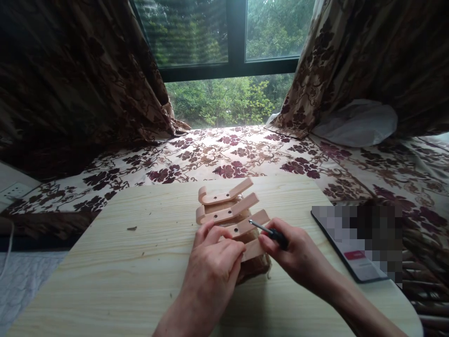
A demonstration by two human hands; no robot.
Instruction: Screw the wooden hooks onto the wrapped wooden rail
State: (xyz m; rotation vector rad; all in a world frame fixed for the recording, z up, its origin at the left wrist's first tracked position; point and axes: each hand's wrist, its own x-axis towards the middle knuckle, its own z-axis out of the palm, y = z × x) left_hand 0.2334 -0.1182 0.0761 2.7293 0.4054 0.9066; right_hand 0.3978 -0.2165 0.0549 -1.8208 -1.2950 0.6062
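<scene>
Several pale wooden hooks lie side by side across a brown block (250, 276) that seems wrapped in plastic. The farthest wooden hook (233, 190) and the second wooden hook (242, 206) each show two dark screw heads. My left hand (213, 262) is closed over the near hooks, its fingers gripping the third wooden hook (257, 217) and hiding its curled end. In my right hand (293, 248) is a screwdriver (278, 238) with a dark handle, its tip at the third hook, right of a dark screw. The nearest wooden hook (252, 250) is partly covered by both hands.
Everything rests on a light wooden table (105, 267) with a rounded right corner. A flat dark-edged device (365, 267), partly pixelated, lies at the right edge. Small dark scraps (132, 229) are on the left. Beyond are a floral-covered ledge (217, 154), curtains and a window.
</scene>
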